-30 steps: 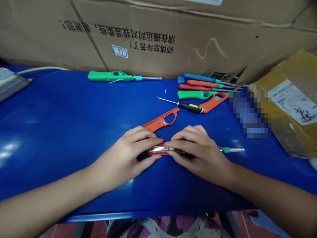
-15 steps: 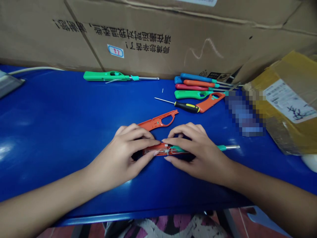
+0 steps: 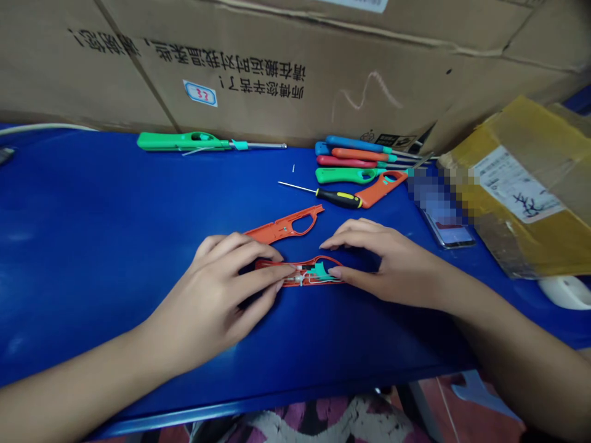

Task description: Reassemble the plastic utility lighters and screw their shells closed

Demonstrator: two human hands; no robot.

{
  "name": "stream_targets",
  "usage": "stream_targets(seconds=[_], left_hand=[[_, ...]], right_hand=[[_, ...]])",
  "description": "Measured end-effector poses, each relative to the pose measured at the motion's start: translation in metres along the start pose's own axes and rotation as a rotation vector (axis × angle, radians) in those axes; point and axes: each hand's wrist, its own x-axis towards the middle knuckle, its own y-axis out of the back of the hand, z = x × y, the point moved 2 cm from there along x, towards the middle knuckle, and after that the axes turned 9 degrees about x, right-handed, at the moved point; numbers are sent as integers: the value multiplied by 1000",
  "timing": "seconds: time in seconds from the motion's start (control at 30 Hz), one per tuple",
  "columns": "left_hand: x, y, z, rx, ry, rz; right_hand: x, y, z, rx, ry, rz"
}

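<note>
Readable: polite Chinese and the number 33

The big cardboard box (image 3: 258,120) carries black Chinese printing (image 3: 231,56), which stands upside down. One line says “师傅您辛苦了!”, the other says “请在搬运时对我温柔些,谢谢您!”. On the same box, one white sticker (image 3: 200,93) with blue border shows “33” in red, upright for the viewer. The black printed mark (image 3: 397,141) lower on the box is too small for reading. On the yellow-taped parcel (image 3: 517,123), the white label (image 3: 508,178) has small print and black handwriting, both not legible; the pale label (image 3: 364,5) at the top edge is cut off

Dim, w/ faint tbl (image 3: 87,246) glare
</note>
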Motion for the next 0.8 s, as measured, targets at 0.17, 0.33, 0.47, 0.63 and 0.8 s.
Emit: stream_targets(seconds=[0.17, 0.33, 0.47, 0.63, 0.8], left_hand=[[-6, 2, 19, 150, -119, -1], [-12, -4, 32, 291, -160, -25], [-12, -4, 33, 317, -183, -29], [-11, -1, 32, 303, -187, -35], [-9, 0, 33, 356, -236, -61]], right_hand=[[-5, 4, 3, -12, -5, -47], [-4, 4, 8, -12, -61, -70], [-1, 7, 7, 72, -49, -82], [2, 7, 3, 155, -19, -35], [1, 0, 2, 177, -35, -80]])
